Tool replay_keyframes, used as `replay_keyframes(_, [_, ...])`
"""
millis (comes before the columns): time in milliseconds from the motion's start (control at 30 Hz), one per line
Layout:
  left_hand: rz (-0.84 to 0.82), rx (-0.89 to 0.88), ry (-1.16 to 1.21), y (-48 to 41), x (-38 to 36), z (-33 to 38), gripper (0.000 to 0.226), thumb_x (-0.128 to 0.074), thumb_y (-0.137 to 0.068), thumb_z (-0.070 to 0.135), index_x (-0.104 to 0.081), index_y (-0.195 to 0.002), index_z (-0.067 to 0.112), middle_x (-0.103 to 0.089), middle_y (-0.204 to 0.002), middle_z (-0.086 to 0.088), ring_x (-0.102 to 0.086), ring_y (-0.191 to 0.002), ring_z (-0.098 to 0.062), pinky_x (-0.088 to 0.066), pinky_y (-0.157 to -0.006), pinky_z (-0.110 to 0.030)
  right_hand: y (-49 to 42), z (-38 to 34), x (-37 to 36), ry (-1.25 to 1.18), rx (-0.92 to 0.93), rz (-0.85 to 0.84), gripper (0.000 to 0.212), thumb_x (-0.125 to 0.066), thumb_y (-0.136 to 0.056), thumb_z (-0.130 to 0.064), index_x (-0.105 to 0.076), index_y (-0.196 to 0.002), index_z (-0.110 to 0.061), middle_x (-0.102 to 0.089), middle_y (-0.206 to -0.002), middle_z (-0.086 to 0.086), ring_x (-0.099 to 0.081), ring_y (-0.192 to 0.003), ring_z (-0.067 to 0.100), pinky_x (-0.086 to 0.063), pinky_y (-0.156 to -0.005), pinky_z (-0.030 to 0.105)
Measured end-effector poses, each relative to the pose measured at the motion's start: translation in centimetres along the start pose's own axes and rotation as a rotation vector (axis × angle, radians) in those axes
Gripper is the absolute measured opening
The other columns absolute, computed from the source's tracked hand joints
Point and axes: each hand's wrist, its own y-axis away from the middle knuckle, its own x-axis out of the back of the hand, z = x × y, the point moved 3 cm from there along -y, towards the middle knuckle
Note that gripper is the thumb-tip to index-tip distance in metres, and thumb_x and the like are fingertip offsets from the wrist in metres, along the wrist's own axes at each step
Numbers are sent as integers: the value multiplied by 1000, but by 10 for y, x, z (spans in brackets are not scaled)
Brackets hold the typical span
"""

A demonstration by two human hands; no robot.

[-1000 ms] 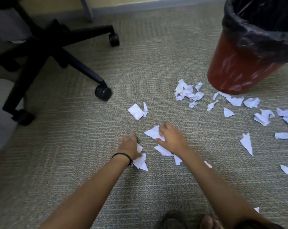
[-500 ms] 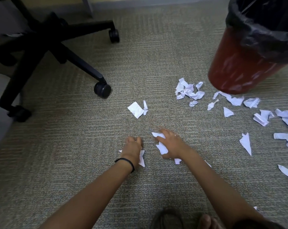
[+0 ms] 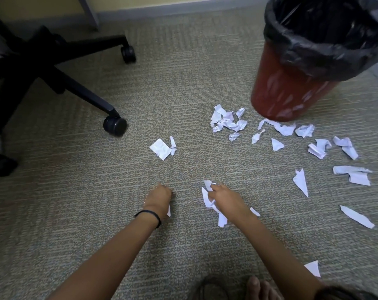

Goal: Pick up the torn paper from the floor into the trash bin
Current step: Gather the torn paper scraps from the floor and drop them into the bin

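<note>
- Torn paper: white scraps, irregular and ragged-edged; some flat and wedge-shaped, others crumpled into loose wads. All lie on the carpet (image 3: 183, 87) or sit in the hands; whether any is in the bin cannot be told.
- Crumpled cluster (image 3: 228, 121): several wads touching one another, at 8 o'clock from the trash bin's base; exact count cannot be told.
- Flat square scrap (image 3: 161, 148) with 1 thin twisted strip (image 3: 173, 145) touching its right edge, at 12 o'clock from the left hand.
- Scatter along the bin's foot and out to 3 o'clock of the view: roughly 10 separate pieces, including 1 long wedge (image 3: 301, 181) and 1 long strip (image 3: 357, 216).
- 1 scrap (image 3: 313, 268) at the right forearm, near the bottom edge.
- Trash bin (image 3: 287, 92): 1, red, lined with a black bag (image 3: 326, 37) folded over the rim, standing at 2 o'clock from the hands.
- Left hand (image 3: 159, 200): curled into a fist, knuckles up; a sliver of white paper (image 3: 168, 210) shows at its right edge. 1 black band (image 3: 149, 215) on the wrist.
- Right hand (image 3: 225, 200): fingers closed around a bunch of white scraps (image 3: 207, 197), which stick out at 9 o'clock and below the palm.
- Office chair base (image 3: 54, 68): 1, black, at 10 o'clock; 2 casters clearly visible.
</note>
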Motion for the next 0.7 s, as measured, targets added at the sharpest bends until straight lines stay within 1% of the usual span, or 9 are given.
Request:
replay_keyframes(100, [-83,17,-63,-5,4,4,33,-69,-81,9,-63,-112,0,-57,-125,-18,-57,-115,-30,-44,-97,-34,2,10,-2,-85,-74,-66,30,-51,-84,-2,-60,-112,-9,-54,-117,10,-52,-112,23,-33,-66,24])
replay_keyframes(167, [-16,-5,-49,-5,13,6,31,-57,-90,10,-56,-120,2,-54,-130,-16,-52,-121,-28,-41,-99,-32,6,17,4,-227,-140,-56,26,-54,-83,-2,-65,-106,-8,-61,-108,11,-60,-102,25,-42,-69,27])
replay_keyframes(233, [90,-49,22,-7,27,8,29,-51,-92,11,-54,-120,4,-54,-127,-15,-51,-120,-29,-40,-94,-32,14,31,17,-420,-196,27,20,-60,-82,-4,-72,-96,-13,-61,-91,4,-63,-88,23,-41,-64,23])
replay_keyframes(333, [279,-147,267,-4,62,26,4,-54,-86,12,-56,-83,10,-61,-97,-14,-58,-98,-31,-38,-72,-30,35,60,50,-644,-307,180,11,-69,-80,-9,-73,-88,-15,-64,-88,2,-61,-78,19,-37,-53,9])
replay_keyframes(367, [310,-170,344,-4,76,36,17,-55,-84,11,-48,-69,14,-58,-84,-11,-58,-88,-29,-35,-64,-29,43,71,63,-736,-352,229,11,-70,-79,-8,-72,-88,-15,-66,-91,4,-63,-79,21,-38,-54,10])
replay_keyframes(433, [365,-241,489,3,108,54,33,-57,-83,7,-39,-57,18,-55,-68,-7,-56,-70,-27,-35,-53,-28,60,89,91,-961,-430,319,13,-70,-80,-6,-70,-87,-17,-66,-93,5,-60,-76,19,-41,-58,20])
replay_keyframes(533, [424,-361,702,9,159,87,19,-60,-85,7,-55,-66,11,-67,-67,-10,-66,-56,-22,-51,-50,-27,81,112,138,-1240,-447,516,19,-70,-79,-4,-66,-80,-22,-68,-92,5,-64,-67,9,-49,-63,23])
replay_keyframes(633, [512,-441,864,12,212,121,10,-61,-85,6,-63,-76,2,-65,-59,-8,-60,-38,-8,-48,-39,-19,92,129,183,-1441,-402,735,19,-66,-81,0,-61,-80,-18,-69,-76,0,-67,-57,4,-54,-58,16])
replay_keyframes(700, [552,-515,970,18,251,147,10,-63,-85,7,-62,-82,-2,-64,-63,-11,-64,-47,-17,-52,-46,-27,92,140,217,-1543,-357,880,19,-63,-83,2,-58,-80,-16,-70,-69,-5,-68,-57,5,-54,-56,13])
